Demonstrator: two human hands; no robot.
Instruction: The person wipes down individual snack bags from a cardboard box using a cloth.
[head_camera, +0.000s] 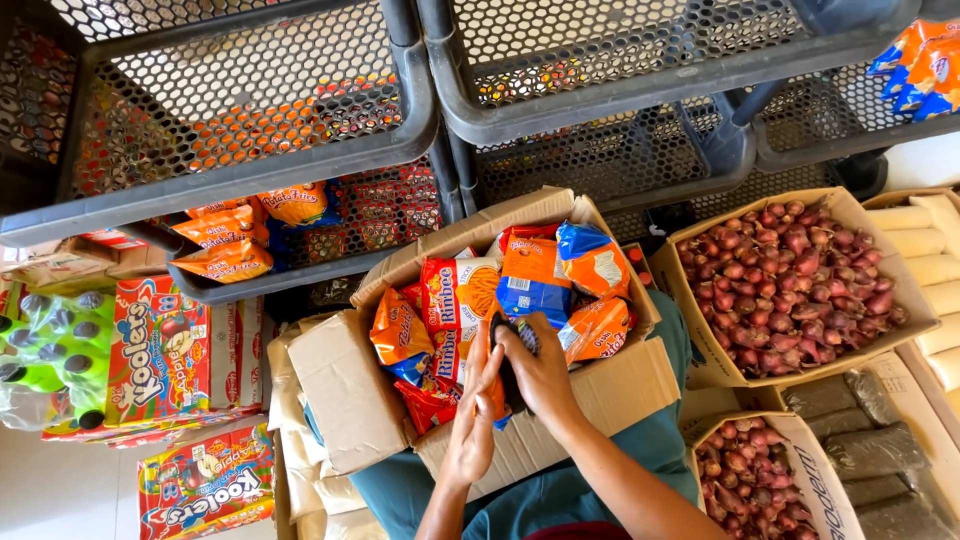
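An open cardboard box (350, 385) rests on my lap, packed with orange, red and blue snack packets (530, 275). Both my hands reach into its near side. My left hand (472, 420) has its fingers stretched up along an orange packet (478, 352), holding it with the thumb side. Just to its right, my right hand (545, 375) curls over a dark item (512, 380) wedged between the packets. What that dark item is stays unclear.
Black mesh metal shelves (300, 150) stand ahead, with orange packets (232, 240) on a low shelf. Two boxes of red shallots (800, 280) sit at the right, beside pale rolls (935, 260) and dark wrapped blocks (870, 450). Red drink cartons (160, 350) and green bottles (50, 350) lie left.
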